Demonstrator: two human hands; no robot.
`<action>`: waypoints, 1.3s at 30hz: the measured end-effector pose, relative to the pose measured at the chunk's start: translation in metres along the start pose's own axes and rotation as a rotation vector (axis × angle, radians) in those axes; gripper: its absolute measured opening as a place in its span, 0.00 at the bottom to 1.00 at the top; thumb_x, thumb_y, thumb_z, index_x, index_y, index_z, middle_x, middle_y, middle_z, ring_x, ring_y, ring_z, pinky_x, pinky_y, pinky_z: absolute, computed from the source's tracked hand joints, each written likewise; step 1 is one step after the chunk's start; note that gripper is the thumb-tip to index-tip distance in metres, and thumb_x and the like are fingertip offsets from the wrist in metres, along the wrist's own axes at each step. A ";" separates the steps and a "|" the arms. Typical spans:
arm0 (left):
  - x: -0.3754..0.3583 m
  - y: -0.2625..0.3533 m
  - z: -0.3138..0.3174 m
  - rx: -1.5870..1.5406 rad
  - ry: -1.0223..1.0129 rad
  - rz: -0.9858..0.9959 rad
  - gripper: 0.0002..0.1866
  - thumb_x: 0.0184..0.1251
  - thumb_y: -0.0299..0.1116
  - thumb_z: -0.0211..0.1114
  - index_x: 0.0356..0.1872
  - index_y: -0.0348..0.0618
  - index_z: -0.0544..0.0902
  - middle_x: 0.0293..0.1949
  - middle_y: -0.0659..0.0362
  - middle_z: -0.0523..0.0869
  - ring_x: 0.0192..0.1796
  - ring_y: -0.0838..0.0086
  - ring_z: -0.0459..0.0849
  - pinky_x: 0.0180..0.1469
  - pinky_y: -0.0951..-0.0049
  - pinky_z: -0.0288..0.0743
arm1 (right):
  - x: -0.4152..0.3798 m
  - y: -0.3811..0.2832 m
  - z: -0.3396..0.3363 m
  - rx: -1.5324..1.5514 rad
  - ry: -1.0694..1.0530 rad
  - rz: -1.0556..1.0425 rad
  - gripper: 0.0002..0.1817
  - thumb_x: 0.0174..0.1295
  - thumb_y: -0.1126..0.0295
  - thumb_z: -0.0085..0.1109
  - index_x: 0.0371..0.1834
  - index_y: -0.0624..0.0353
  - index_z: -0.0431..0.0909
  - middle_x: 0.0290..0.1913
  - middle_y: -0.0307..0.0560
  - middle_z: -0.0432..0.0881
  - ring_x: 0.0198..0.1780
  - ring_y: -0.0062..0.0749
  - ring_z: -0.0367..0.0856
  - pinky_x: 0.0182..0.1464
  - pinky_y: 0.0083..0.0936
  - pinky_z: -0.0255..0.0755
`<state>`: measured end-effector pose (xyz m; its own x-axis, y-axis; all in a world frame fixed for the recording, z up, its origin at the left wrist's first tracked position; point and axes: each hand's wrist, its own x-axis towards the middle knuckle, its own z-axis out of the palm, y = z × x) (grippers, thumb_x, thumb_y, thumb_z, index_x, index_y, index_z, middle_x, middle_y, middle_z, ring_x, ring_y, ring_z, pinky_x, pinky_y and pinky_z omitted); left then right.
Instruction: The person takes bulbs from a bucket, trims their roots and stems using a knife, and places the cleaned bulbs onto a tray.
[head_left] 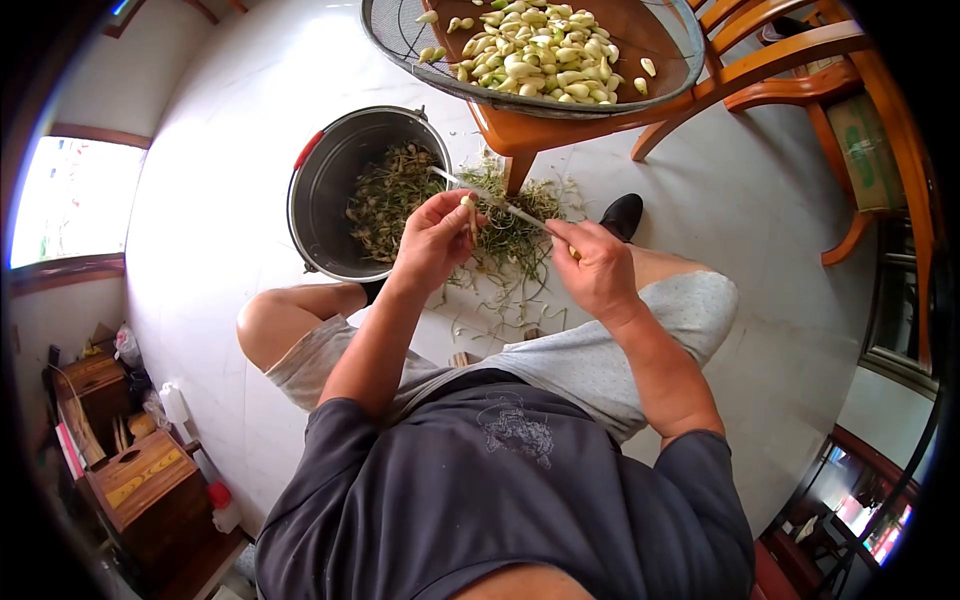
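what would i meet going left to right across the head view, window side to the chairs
Bright window → metal bucket → left hand → right hand → cardboard box

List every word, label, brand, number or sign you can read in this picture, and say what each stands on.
No word or number can be read anywhere.
Green print on the box at right: too small and blurred to read.
Pale print on the dark shirt: a line design, no words made out.
Knife and bucket: no readable marking.
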<state>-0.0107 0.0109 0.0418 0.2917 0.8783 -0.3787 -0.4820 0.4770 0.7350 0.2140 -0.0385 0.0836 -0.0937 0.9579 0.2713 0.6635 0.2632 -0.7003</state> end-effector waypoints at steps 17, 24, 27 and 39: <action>0.016 -0.011 -0.022 -0.167 0.132 0.100 0.05 0.65 0.22 0.61 0.37 0.39 0.74 0.33 0.55 0.81 0.36 0.71 0.83 0.34 0.78 0.79 | -0.004 0.004 0.006 0.079 -0.013 0.085 0.10 0.54 0.72 0.61 0.41 0.54 0.83 0.27 0.47 0.79 0.27 0.41 0.79 0.30 0.32 0.74; 0.008 -0.014 -0.008 -0.088 0.209 0.123 0.08 0.60 0.21 0.65 0.34 0.38 0.73 0.31 0.55 0.81 0.33 0.71 0.84 0.34 0.75 0.81 | -0.007 0.009 0.013 -0.066 -0.069 0.056 0.11 0.54 0.70 0.60 0.42 0.52 0.83 0.29 0.46 0.79 0.29 0.43 0.80 0.32 0.35 0.75; 0.006 -0.014 -0.003 -0.031 0.193 0.167 0.08 0.60 0.20 0.65 0.33 0.38 0.73 0.31 0.55 0.81 0.31 0.71 0.84 0.34 0.75 0.81 | -0.009 0.014 0.016 -0.078 -0.068 0.044 0.11 0.54 0.71 0.60 0.42 0.52 0.83 0.29 0.46 0.79 0.30 0.44 0.80 0.32 0.35 0.75; -0.001 -0.012 0.004 0.201 0.204 0.299 0.07 0.61 0.20 0.64 0.32 0.38 0.73 0.29 0.55 0.82 0.29 0.74 0.83 0.32 0.76 0.79 | -0.018 0.036 0.019 -0.300 -0.288 0.162 0.08 0.56 0.71 0.53 0.35 0.58 0.81 0.31 0.53 0.81 0.34 0.50 0.80 0.37 0.42 0.74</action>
<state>-0.0019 0.0040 0.0357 -0.0159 0.9753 -0.2204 -0.3440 0.2017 0.9171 0.2255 -0.0444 0.0408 -0.1454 0.9881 -0.0508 0.8686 0.1029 -0.4847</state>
